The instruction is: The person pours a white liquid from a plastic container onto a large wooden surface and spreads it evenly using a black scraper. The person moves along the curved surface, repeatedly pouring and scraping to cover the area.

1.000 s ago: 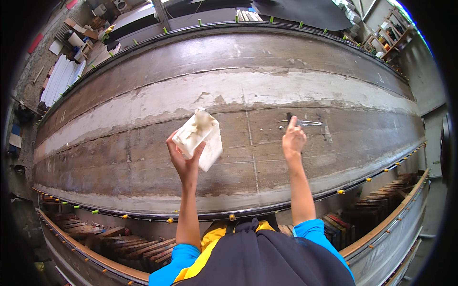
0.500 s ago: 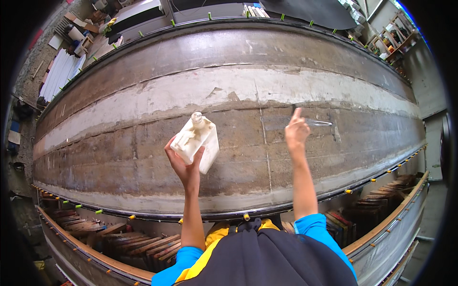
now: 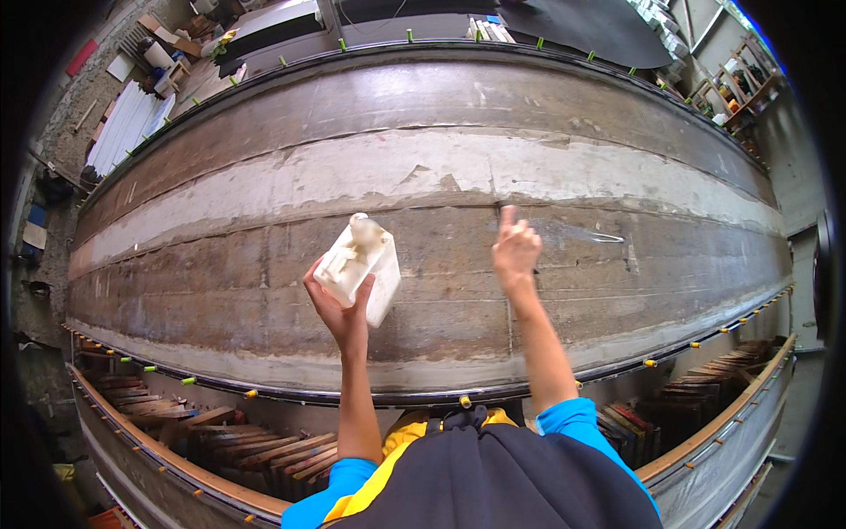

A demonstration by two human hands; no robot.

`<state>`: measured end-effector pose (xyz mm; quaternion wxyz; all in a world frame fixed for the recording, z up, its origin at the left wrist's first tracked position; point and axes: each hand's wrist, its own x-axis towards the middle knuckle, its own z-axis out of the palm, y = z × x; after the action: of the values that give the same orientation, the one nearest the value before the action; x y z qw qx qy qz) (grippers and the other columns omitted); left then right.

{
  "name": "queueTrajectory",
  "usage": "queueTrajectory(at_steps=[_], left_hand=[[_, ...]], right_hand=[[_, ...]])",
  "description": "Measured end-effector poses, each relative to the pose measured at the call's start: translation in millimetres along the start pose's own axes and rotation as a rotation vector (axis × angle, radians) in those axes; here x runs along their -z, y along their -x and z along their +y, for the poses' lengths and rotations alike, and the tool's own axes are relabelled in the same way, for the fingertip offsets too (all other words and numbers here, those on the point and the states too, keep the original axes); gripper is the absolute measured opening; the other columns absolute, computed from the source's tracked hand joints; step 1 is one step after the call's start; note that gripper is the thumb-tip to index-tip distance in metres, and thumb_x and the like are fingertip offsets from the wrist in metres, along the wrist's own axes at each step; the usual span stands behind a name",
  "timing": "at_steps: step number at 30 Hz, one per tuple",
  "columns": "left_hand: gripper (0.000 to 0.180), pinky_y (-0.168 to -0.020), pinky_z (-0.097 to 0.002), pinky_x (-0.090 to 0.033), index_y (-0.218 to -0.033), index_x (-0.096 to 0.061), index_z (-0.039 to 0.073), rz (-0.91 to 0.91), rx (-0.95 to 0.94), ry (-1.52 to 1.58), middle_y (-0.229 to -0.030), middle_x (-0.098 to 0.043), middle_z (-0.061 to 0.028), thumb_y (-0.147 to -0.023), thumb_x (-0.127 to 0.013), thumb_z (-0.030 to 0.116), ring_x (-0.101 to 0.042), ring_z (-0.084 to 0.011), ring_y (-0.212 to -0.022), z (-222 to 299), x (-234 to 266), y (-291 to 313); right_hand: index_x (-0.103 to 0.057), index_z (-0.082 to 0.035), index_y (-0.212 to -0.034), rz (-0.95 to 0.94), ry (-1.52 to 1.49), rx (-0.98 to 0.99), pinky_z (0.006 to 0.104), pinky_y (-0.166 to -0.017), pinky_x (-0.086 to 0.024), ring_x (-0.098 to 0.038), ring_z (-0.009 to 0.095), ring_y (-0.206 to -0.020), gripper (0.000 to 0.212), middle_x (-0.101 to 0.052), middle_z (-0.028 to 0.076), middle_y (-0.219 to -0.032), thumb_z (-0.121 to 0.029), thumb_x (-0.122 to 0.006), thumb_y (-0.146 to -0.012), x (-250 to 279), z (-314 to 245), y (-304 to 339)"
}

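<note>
My left hand [image 3: 339,304] grips a white plastic jug [image 3: 374,264] from its near left side, the thumb across its front. Its neck and top point away from me, and it is held above the broad, stained slab [image 3: 397,309]. To the right of it, my right hand [image 3: 516,247] hovers over the slab with its fingers curled and the index finger pointing away. What this hand holds, if anything, is smeared or hidden. Beyond its knuckles a pale blurred streak runs right to a thin, shiny loop [image 3: 608,238].
A pale band [image 3: 379,163] crosses the slab lengthwise. Yellow and green clips [image 3: 465,402] line the slab's edges. Below the near edge, wooden slats [image 3: 273,450] lie in a trough with a wooden rail [image 3: 167,465]. Dark sheets [image 3: 590,31] lie beyond the far edge.
My right hand has moved left, closer to the jug, and away from the shiny loop. The left hand still holds the jug in nearly the same place. The view has shifted slightly.
</note>
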<state>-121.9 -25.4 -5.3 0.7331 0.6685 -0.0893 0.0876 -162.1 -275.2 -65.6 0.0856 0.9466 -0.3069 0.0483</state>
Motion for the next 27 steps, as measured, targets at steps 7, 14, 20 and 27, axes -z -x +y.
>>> queueTrajectory(at_steps=[7, 14, 20, 27], left_hand=[[0.062, -0.094, -0.0322, -0.035, -0.118, -0.034, 0.006, 0.042, -0.037, -0.018, -0.115, -0.042, -0.0094, -0.069, -0.072, 0.004, -0.044, -0.019, -0.109, 1, 6, -1], [0.063, -0.094, -0.0325, -0.035, -0.118, -0.034, 0.006, 0.02, -0.004, -0.04, -0.115, -0.043, -0.0098, -0.068, -0.073, 0.005, -0.044, -0.0194, -0.108, 6, 8, 2], [0.064, -0.094, -0.0325, -0.036, -0.118, -0.034, 0.006, 0.042, -0.003, -0.044, -0.115, -0.044, -0.0101, -0.067, -0.073, 0.005, -0.045, -0.0198, -0.109, 2, 24, 7], [0.064, -0.094, -0.0324, -0.035, -0.118, -0.035, 0.005, 0.039, -0.032, -0.037, -0.115, -0.043, -0.0099, -0.067, -0.073, 0.004, -0.044, -0.0195, -0.109, 7, 26, 13]], right_hand=[[-0.039, -0.002, -0.122, -0.269, -0.649, 0.004, 0.0402, -0.065, -0.052, -0.064, 0.03, -0.075, 0.047, -0.063, 0.019, -0.082, -0.007, -0.054, -0.077, 51, -38, -10], [-0.035, -0.002, -0.127, -0.346, -0.968, -0.005, 0.0389, -0.085, -0.046, -0.057, 0.037, -0.098, 0.072, -0.057, 0.027, -0.104, -0.02, -0.066, -0.065, 8, -9, -28], [-0.047, -0.003, -0.116, -0.117, -0.962, -0.197, 0.0356, -0.073, -0.051, -0.064, 0.027, -0.079, 0.053, -0.064, 0.019, -0.085, -0.01, -0.061, -0.065, -20, 98, -34], [-0.04, -0.006, -0.123, -0.051, 0.046, 0.142, 0.0274, -0.054, -0.049, -0.061, 0.019, -0.067, 0.047, -0.061, 0.011, -0.079, 0.0, -0.047, -0.077, 7, -21, 9]])
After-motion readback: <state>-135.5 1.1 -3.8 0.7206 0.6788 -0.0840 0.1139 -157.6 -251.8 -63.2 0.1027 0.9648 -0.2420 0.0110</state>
